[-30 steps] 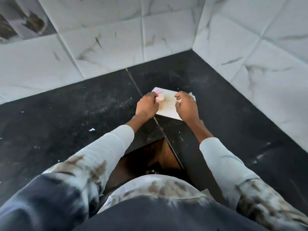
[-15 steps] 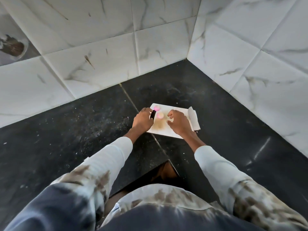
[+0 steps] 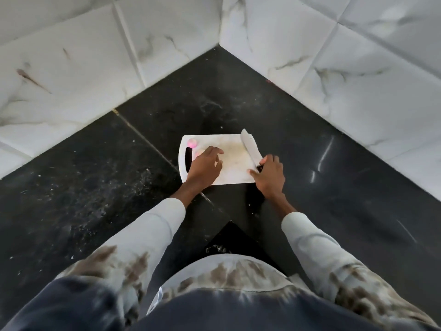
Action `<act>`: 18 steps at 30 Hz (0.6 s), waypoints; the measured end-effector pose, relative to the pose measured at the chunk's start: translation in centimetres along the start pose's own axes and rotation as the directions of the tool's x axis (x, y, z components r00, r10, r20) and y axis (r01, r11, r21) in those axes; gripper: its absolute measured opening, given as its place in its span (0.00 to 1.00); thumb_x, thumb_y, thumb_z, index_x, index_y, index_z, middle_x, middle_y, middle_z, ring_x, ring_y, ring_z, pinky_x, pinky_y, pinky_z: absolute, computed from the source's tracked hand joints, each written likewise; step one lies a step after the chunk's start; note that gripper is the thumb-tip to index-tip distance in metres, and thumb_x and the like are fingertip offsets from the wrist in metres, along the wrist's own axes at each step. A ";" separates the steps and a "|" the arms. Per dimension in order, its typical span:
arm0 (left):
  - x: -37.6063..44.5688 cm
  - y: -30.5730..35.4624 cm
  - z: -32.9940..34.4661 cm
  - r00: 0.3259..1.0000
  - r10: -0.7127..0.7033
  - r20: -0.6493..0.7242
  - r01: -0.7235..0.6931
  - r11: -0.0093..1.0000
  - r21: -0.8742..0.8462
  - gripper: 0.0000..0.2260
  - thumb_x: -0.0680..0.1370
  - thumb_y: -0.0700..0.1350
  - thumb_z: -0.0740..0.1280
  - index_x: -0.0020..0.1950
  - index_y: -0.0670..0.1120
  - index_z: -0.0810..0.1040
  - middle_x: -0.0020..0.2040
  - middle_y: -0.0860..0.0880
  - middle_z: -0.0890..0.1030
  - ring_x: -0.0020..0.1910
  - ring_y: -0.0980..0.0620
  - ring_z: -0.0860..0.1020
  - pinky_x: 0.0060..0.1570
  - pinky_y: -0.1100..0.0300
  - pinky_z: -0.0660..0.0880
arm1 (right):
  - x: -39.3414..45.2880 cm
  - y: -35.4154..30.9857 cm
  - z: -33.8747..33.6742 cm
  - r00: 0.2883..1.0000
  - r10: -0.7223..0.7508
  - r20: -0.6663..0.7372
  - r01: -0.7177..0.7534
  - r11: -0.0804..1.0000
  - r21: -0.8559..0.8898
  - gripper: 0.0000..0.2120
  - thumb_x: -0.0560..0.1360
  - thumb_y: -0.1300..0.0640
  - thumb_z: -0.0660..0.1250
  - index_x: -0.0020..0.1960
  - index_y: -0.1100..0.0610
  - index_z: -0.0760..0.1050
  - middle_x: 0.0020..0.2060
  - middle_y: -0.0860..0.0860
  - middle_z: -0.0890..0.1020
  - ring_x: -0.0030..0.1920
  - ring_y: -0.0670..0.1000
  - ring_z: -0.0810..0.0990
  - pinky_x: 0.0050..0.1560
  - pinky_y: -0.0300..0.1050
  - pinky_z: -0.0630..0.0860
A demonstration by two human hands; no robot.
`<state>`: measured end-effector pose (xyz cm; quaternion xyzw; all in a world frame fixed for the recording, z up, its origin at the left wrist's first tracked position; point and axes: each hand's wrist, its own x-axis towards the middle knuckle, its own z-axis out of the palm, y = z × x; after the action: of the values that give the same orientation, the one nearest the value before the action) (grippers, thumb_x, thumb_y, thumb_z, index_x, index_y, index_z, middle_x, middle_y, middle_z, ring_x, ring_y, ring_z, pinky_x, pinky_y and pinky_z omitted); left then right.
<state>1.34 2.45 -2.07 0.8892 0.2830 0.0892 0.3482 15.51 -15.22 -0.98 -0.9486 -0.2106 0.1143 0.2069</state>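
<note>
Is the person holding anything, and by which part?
The right hand grips a knife by its dark handle, the blade over the white cutting board. The left hand holds nothing; its fingers lie spread over the board.

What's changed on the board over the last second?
The right hand moved right and gripped the knife by its handle. The left hand spread its fingers over the cutting board. The pink pieces stayed by the board's slot.
</note>
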 end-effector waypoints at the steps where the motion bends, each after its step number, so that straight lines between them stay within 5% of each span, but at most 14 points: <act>1: 0.2 0.5 0.5 1.000 -0.005 0.001 0.005 1.000 -0.015 0.13 0.83 0.46 0.65 0.67 0.51 0.77 0.60 0.55 0.79 0.51 0.51 0.81 0.54 0.49 0.81 | -0.2 0.5 0.0 1.000 -0.003 0.012 0.003 1.000 -0.001 0.20 0.73 0.48 0.79 0.57 0.52 0.72 0.60 0.50 0.74 0.60 0.54 0.74 0.50 0.52 0.76; 6: 1.0 1.7 1.9 0.999 -0.025 0.022 0.025 1.000 -0.001 0.13 0.82 0.44 0.66 0.66 0.53 0.77 0.56 0.57 0.79 0.50 0.51 0.81 0.50 0.48 0.82 | 0.1 2.0 -0.3 1.000 -0.016 0.017 0.014 0.994 0.108 0.15 0.75 0.54 0.77 0.55 0.51 0.72 0.55 0.48 0.78 0.56 0.52 0.78 0.54 0.49 0.78; 14: 1.7 2.3 2.3 0.999 -0.047 0.025 0.047 0.999 0.005 0.13 0.82 0.41 0.64 0.65 0.51 0.79 0.57 0.56 0.80 0.51 0.51 0.81 0.49 0.54 0.79 | 1.2 4.5 -1.9 0.998 0.057 0.027 -0.062 0.961 0.269 0.05 0.79 0.54 0.72 0.50 0.55 0.80 0.42 0.49 0.84 0.39 0.46 0.82 0.41 0.41 0.76; 18: 2.0 2.7 2.8 0.999 -0.040 0.025 0.039 0.999 0.010 0.13 0.82 0.41 0.64 0.65 0.50 0.80 0.57 0.55 0.81 0.52 0.50 0.81 0.52 0.51 0.81 | 1.9 6.8 -2.0 0.989 0.130 0.069 -0.144 0.944 0.298 0.06 0.80 0.54 0.71 0.50 0.58 0.81 0.44 0.53 0.84 0.39 0.47 0.82 0.45 0.43 0.81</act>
<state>5.21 0.39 -2.44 0.8862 0.2965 0.0695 0.3491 20.21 -20.70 -2.43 -0.9150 -0.1291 0.1821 0.3360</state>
